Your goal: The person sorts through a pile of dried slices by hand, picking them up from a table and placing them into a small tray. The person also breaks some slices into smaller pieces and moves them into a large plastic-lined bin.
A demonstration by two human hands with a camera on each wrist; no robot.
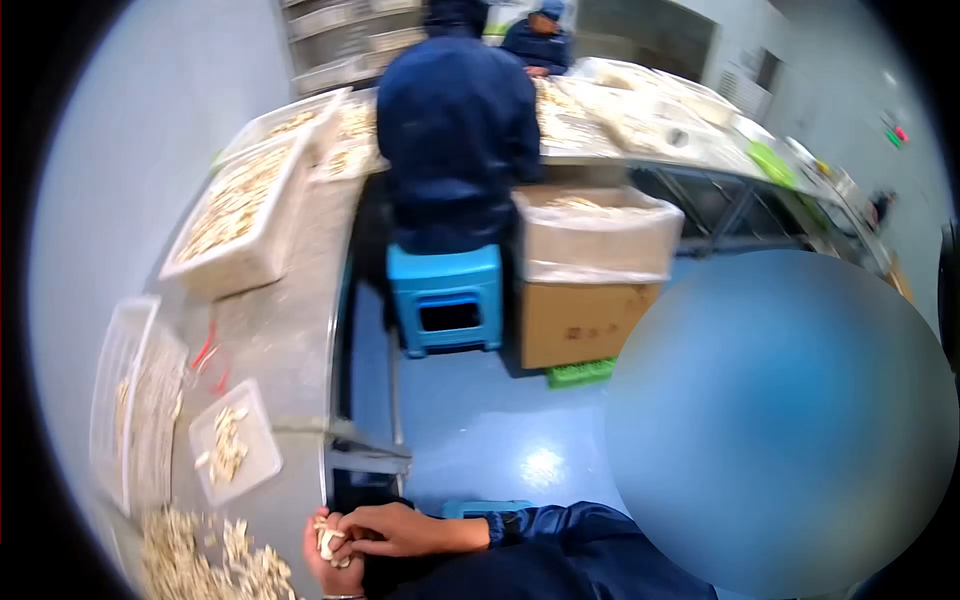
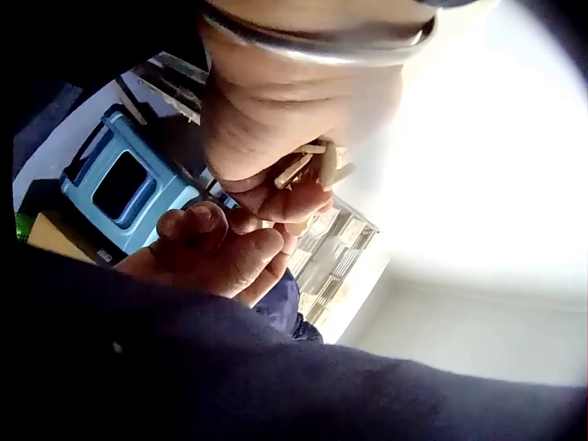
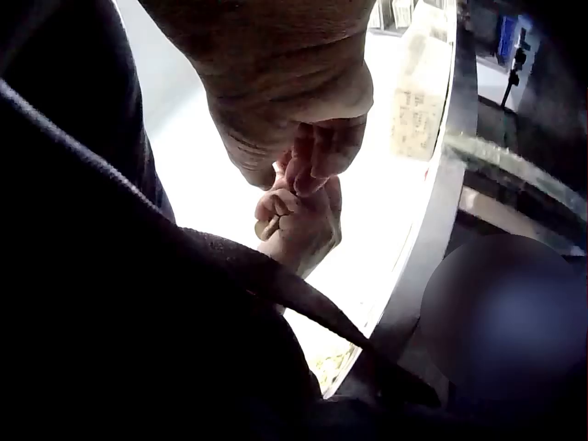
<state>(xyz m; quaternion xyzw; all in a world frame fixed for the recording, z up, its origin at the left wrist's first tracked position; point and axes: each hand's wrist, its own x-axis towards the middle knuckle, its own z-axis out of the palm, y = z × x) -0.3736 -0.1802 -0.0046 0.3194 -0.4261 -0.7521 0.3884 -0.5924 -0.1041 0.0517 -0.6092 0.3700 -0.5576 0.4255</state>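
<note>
At the bottom of the head view, the left hand (image 1: pixel 330 560) holds several pale slices (image 1: pixel 328 540) in its curled palm, over the table's edge. The right hand (image 1: pixel 395 528) reaches across, its fingers bent over those slices and touching the left hand. In the left wrist view slices (image 2: pixel 317 167) stick out of the left hand (image 2: pixel 294 129), and the right hand's fingers (image 2: pixel 230 253) meet it from below. The right wrist view shows the right hand (image 3: pixel 294 110) with fingertips together against the left hand (image 3: pixel 299 230); what they pinch there is hard to see.
Loose slices (image 1: pixel 180 560) lie piled on the metal table (image 1: pixel 290 340). Beyond are a small tray (image 1: pixel 262 465), a clear bin (image 1: pixel 125 400) and a large white bin (image 1: pixel 235 275). A person sits on a blue stool (image 1: pixel 445 262) beside a lined carton (image 1: pixel 590 320); another person stands farther back.
</note>
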